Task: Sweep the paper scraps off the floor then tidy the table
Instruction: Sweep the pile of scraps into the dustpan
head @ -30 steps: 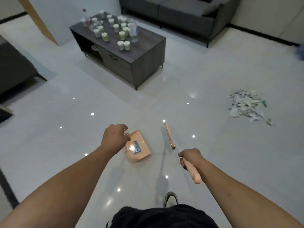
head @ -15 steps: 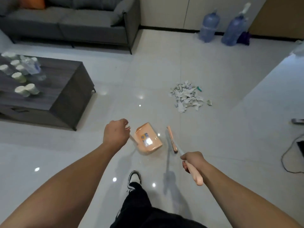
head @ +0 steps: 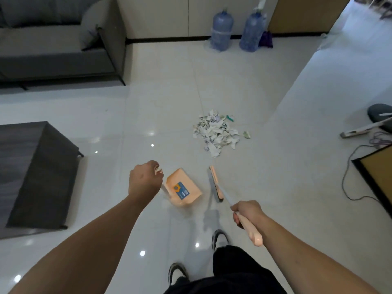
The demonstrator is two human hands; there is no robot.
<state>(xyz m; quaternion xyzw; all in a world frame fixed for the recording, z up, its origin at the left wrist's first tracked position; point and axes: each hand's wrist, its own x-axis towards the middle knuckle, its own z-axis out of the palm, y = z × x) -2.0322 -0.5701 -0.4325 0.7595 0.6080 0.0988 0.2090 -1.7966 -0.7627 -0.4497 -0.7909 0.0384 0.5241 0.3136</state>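
A pile of torn paper scraps (head: 216, 132) lies on the glossy white floor ahead of me. My left hand (head: 144, 181) grips the handle of a peach dustpan (head: 183, 190) that hangs just above the floor, short of the pile. My right hand (head: 247, 213) grips the peach handle of a broom (head: 216, 183), whose brush head sits near the floor right of the dustpan. The dark coffee table (head: 36, 172) is at the left edge; only its bare near end shows.
A grey sofa (head: 55, 39) stands at the back left. Two blue water jugs (head: 235, 30) lean by the far wall. Cables (head: 347, 179), a framed board and a flat tool lie at the right edge. My feet (head: 219, 238) are below the broom.
The view has swung right and I have stepped closer to the scraps, which now lie straight ahead. The table has slid to the left edge. Both hands keep their holds.
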